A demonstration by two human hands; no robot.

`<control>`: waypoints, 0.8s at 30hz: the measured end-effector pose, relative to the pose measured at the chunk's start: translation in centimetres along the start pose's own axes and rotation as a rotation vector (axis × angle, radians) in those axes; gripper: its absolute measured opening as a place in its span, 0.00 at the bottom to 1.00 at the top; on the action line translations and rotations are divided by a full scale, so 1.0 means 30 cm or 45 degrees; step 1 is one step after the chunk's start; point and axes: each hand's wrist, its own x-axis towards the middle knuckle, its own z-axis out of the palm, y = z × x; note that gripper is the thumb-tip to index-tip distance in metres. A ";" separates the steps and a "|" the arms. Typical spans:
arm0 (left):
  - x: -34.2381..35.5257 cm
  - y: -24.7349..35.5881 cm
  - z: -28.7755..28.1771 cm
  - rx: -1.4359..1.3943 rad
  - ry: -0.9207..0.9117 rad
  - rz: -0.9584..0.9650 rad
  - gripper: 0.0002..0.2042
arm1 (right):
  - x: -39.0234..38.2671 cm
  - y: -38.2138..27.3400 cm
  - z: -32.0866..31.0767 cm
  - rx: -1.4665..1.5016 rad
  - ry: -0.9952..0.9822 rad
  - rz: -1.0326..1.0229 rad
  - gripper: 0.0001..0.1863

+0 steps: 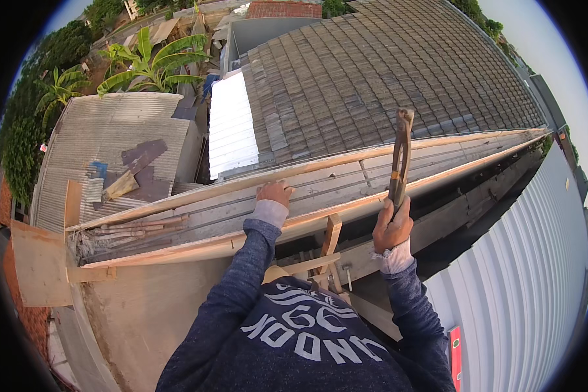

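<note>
My right hand (392, 227) is closed around the lower end of a long, rusty brown tool (400, 157) that looks like pincers. The tool stands nearly upright in front of me, over the near side of a long wooden trough-like form (268, 232). Inside the form, several thin steel bars (222, 214) run lengthwise over a grey bottom. My left hand (276, 194) reaches into the form near its far board (320, 163), palm down with the fingers curled. What those fingers grip, if anything, is hidden. A bundle of bar ends (134, 230) lies at the form's left end.
Wooden braces (331, 236) stand under the form close to my body. Beyond it rises a tiled roof (372, 72), with a white metal sheet (232, 124) and a corrugated roof (111, 137) to the left. A dark gap and a pale ribbed metal roof (522, 274) lie at right.
</note>
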 end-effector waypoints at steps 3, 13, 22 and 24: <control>0.022 0.017 0.036 0.033 0.118 0.110 0.18 | 0.067 0.131 0.073 -0.447 -0.579 0.143 0.17; 0.017 -0.020 0.044 0.024 0.156 0.071 0.18 | -0.005 -0.108 -0.087 0.212 0.278 -0.135 0.10; 0.016 -0.042 0.055 0.041 0.186 0.072 0.18 | 0.061 -0.162 -0.155 0.142 0.179 -0.167 0.10; 0.009 -0.032 0.045 0.042 0.199 0.072 0.18 | 0.046 -0.187 -0.168 0.266 0.268 -0.099 0.10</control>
